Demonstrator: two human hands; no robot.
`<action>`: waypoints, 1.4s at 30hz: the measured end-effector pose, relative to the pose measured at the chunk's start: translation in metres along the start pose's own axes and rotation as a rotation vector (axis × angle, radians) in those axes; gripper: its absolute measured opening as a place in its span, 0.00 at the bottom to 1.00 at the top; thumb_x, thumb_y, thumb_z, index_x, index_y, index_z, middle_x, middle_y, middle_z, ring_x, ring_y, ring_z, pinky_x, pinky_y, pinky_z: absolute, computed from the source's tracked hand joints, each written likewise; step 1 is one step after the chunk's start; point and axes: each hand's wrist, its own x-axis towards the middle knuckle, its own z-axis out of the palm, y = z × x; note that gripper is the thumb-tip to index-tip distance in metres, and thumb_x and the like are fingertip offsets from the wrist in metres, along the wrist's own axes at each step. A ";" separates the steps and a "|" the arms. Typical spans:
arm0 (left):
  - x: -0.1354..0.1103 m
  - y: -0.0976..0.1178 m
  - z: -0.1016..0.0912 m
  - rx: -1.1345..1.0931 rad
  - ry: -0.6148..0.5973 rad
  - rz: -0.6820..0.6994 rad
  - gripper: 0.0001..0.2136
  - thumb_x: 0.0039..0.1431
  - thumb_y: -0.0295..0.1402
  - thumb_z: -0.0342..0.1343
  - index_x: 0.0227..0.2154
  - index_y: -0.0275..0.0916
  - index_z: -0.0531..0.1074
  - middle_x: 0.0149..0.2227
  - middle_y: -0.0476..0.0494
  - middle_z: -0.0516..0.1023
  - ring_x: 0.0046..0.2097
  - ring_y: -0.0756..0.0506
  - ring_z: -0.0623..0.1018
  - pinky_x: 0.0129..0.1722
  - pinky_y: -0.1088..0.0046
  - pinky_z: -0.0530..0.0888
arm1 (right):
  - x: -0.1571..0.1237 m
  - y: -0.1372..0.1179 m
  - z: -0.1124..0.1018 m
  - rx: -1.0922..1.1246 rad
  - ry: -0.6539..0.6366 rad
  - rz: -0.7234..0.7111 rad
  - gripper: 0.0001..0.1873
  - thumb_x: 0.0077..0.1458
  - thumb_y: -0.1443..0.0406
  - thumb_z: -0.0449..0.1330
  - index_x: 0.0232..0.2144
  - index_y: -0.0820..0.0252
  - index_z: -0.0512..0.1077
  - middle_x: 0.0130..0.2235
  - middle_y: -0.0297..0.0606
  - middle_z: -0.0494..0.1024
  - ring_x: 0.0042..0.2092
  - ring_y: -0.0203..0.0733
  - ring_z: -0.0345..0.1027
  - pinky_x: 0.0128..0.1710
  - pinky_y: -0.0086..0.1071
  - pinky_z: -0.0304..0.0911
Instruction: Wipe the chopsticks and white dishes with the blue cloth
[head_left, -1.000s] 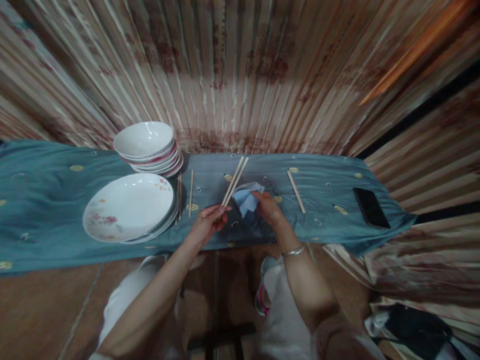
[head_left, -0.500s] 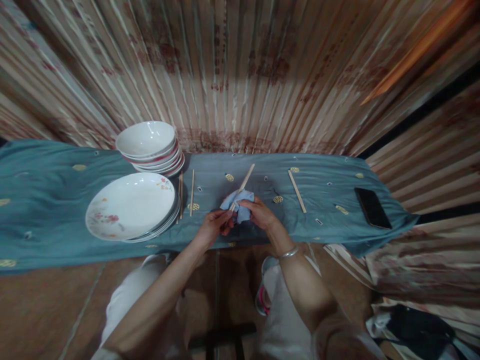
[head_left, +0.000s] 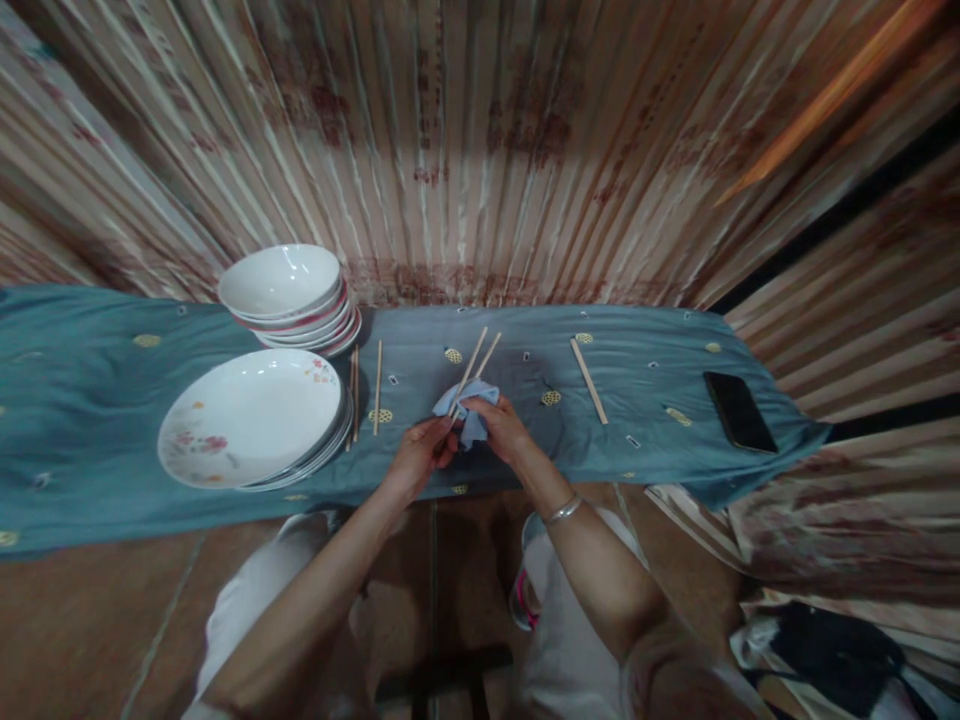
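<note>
Two light wooden chopsticks (head_left: 474, 355) point up and away from me, their tips spread into a narrow V. My left hand (head_left: 424, 450) is closed around their near ends. A light blue cloth (head_left: 474, 428) is bunched around the lower part of the chopsticks. My right hand (head_left: 504, 425) pinches that cloth from the right side, thumb on top. Parts of the fingers are hidden under the cloth. More chopsticks (head_left: 378, 388) lie on the tablecloth to the left of my hands, and chopsticks lying side by side (head_left: 589, 381) rest to the right.
A stack of white plates (head_left: 251, 420) with a flower pattern stands at the left, and a stack of bowls (head_left: 281, 282) stands behind it. A black phone (head_left: 741, 412) lies at the right end of the blue-green tablecloth (head_left: 97, 400). A pleated curtain (head_left: 465, 150) hangs behind the table.
The two chopsticks, earlier close together, have fanned apart at their far tips. Both hands still hold on, and the whole view has shifted slightly.
</note>
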 end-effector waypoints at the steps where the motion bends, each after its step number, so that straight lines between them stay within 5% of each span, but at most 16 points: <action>1: 0.000 0.000 0.000 0.014 -0.006 -0.005 0.20 0.40 0.47 0.65 0.27 0.34 0.74 0.16 0.53 0.68 0.15 0.57 0.61 0.15 0.79 0.52 | 0.000 0.001 0.000 -0.002 0.008 -0.008 0.10 0.33 0.62 0.68 0.22 0.60 0.74 0.20 0.29 0.75 0.20 0.33 0.66 0.21 0.26 0.64; 7: -0.001 0.002 0.000 0.085 -0.051 -0.017 0.18 0.41 0.47 0.64 0.25 0.34 0.73 0.15 0.53 0.66 0.14 0.57 0.58 0.15 0.78 0.48 | 0.002 -0.001 0.000 0.018 0.050 -0.006 0.09 0.33 0.62 0.67 0.21 0.60 0.73 0.19 0.29 0.74 0.19 0.33 0.64 0.18 0.26 0.61; 26: -0.005 -0.005 0.000 0.221 -0.176 -0.096 0.19 0.43 0.48 0.61 0.27 0.34 0.75 0.14 0.53 0.66 0.14 0.58 0.56 0.14 0.77 0.46 | 0.019 -0.029 -0.034 0.224 0.249 -0.119 0.07 0.39 0.66 0.68 0.24 0.58 0.72 0.23 0.28 0.77 0.25 0.36 0.71 0.30 0.31 0.69; 33: -0.006 -0.006 -0.001 0.253 -0.181 -0.102 0.20 0.44 0.49 0.61 0.27 0.34 0.76 0.14 0.53 0.67 0.13 0.58 0.55 0.14 0.77 0.47 | 0.022 -0.032 -0.039 0.213 0.245 -0.165 0.08 0.40 0.64 0.67 0.25 0.58 0.72 0.23 0.29 0.78 0.30 0.39 0.74 0.32 0.31 0.70; 42: -0.005 -0.007 -0.003 0.205 -0.154 -0.093 0.19 0.44 0.48 0.61 0.26 0.34 0.75 0.14 0.53 0.67 0.13 0.58 0.55 0.13 0.78 0.47 | 0.015 -0.021 -0.027 0.155 0.177 -0.118 0.10 0.37 0.63 0.69 0.24 0.58 0.73 0.24 0.29 0.78 0.25 0.35 0.70 0.24 0.27 0.65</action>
